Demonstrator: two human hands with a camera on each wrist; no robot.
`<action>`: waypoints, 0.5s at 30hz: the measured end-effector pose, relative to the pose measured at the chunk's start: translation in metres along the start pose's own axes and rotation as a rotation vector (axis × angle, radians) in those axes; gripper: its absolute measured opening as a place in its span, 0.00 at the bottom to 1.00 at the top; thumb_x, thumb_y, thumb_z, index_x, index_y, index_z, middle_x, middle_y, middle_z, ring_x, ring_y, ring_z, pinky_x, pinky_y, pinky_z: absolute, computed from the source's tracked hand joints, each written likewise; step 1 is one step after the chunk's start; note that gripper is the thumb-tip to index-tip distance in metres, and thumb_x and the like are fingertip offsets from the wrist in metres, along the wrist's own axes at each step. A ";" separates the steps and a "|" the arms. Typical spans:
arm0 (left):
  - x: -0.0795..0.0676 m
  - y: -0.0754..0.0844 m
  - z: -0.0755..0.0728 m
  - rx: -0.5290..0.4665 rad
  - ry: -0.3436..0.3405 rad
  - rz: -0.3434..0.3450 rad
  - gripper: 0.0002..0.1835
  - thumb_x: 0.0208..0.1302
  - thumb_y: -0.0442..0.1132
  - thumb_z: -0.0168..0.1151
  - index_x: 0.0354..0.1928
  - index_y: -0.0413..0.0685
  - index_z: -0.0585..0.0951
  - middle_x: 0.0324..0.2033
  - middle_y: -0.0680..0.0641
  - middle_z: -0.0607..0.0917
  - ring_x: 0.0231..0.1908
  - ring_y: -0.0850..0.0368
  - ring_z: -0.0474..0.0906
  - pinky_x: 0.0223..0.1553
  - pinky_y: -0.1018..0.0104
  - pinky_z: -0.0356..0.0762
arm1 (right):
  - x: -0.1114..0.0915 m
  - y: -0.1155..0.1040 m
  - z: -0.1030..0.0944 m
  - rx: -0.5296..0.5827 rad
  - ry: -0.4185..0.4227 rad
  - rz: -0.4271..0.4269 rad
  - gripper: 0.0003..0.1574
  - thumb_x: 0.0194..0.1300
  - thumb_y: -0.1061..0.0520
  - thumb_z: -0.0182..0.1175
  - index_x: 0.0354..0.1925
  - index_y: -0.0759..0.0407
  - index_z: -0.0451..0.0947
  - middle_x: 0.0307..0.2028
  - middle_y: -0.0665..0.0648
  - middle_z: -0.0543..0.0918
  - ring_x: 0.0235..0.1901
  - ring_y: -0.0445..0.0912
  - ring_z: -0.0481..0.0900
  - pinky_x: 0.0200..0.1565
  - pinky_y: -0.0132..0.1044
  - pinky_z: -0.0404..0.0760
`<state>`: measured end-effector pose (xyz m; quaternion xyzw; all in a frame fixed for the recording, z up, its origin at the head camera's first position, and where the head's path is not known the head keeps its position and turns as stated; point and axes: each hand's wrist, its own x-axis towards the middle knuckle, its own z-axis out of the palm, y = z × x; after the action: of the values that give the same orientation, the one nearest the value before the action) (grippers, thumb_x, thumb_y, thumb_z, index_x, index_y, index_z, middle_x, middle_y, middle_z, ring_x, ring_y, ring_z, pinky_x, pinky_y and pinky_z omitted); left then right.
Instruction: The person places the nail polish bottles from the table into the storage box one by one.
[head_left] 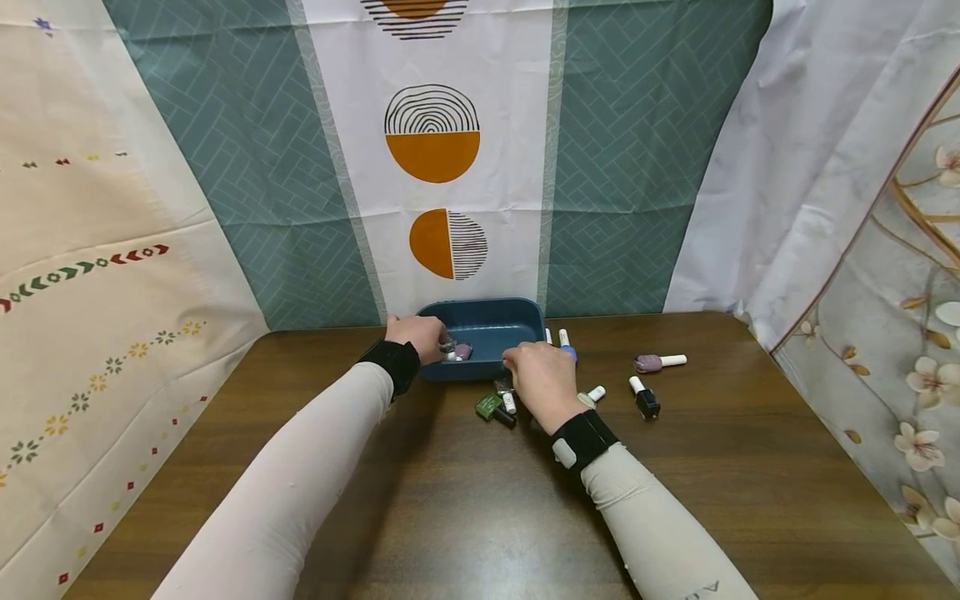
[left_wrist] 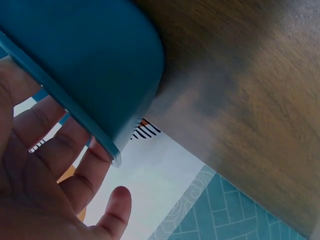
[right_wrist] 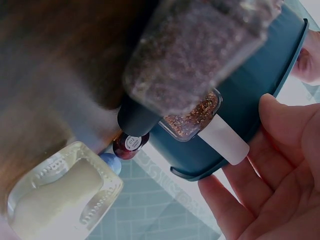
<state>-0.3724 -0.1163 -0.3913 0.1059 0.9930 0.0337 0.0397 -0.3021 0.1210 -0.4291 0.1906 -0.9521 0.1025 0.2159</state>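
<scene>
A dark blue bin [head_left: 480, 371] stands against the curtain, with a mauve nail polish bottle [head_left: 463, 352] inside at its left end. Reaching over that end, my left hand [head_left: 420, 335] has its fingertips in the bin, pinching what looks like a small glassy nail polish bottle [head_left: 447, 343]. In the left wrist view the rim [left_wrist: 70, 102] hides those fingertips. My right hand [head_left: 546, 379] is at the bin's front right, fingers over the rim; their tips are hidden. Below it lie a copper-glitter bottle with a white cap [right_wrist: 224, 140] and a green bottle [head_left: 488, 407].
Right of the bin lie a mauve bottle [head_left: 648, 363], a black bottle [head_left: 647, 404] and a blue bottle [head_left: 568, 352]. Close to the right wrist are a pale cream bottle [right_wrist: 60, 200], a dark red bottle [right_wrist: 131, 145] and a blurred glittery bottle [right_wrist: 195, 55]. Curtains border the wooden table [head_left: 465, 517].
</scene>
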 end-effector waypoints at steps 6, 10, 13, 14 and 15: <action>-0.008 0.002 -0.003 -0.053 0.027 0.016 0.19 0.72 0.47 0.78 0.60 0.49 0.91 0.56 0.46 0.92 0.58 0.40 0.85 0.73 0.22 0.51 | 0.000 0.000 0.000 0.009 -0.010 0.007 0.08 0.79 0.53 0.71 0.48 0.43 0.95 0.36 0.49 0.92 0.36 0.51 0.90 0.31 0.48 0.83; -0.022 0.006 -0.003 -0.055 0.108 0.047 0.22 0.77 0.48 0.73 0.66 0.48 0.87 0.60 0.44 0.89 0.61 0.38 0.82 0.71 0.29 0.59 | 0.000 0.000 0.000 0.013 -0.013 0.006 0.07 0.78 0.53 0.71 0.48 0.43 0.95 0.36 0.49 0.92 0.36 0.50 0.90 0.32 0.48 0.83; -0.034 0.008 0.000 -0.058 0.188 0.077 0.23 0.80 0.48 0.70 0.70 0.48 0.85 0.63 0.43 0.87 0.63 0.39 0.80 0.68 0.34 0.64 | 0.001 0.000 -0.001 0.016 -0.009 0.001 0.07 0.78 0.53 0.71 0.48 0.44 0.95 0.36 0.49 0.92 0.36 0.51 0.90 0.31 0.48 0.83; -0.038 0.008 0.001 -0.063 0.214 0.084 0.23 0.80 0.48 0.69 0.70 0.48 0.85 0.63 0.43 0.87 0.64 0.39 0.79 0.68 0.36 0.65 | 0.001 0.000 -0.001 0.016 -0.008 0.000 0.07 0.78 0.54 0.71 0.48 0.44 0.95 0.36 0.50 0.92 0.36 0.51 0.90 0.31 0.48 0.83; -0.041 0.009 0.002 -0.068 0.238 0.091 0.23 0.81 0.48 0.68 0.72 0.48 0.84 0.65 0.43 0.86 0.65 0.39 0.79 0.68 0.36 0.65 | 0.002 0.000 -0.001 0.017 -0.008 -0.001 0.07 0.78 0.54 0.71 0.47 0.44 0.95 0.36 0.50 0.92 0.36 0.51 0.90 0.31 0.48 0.83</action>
<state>-0.3301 -0.1164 -0.3899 0.1446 0.9832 0.0813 -0.0762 -0.3030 0.1208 -0.4275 0.1932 -0.9520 0.1097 0.2103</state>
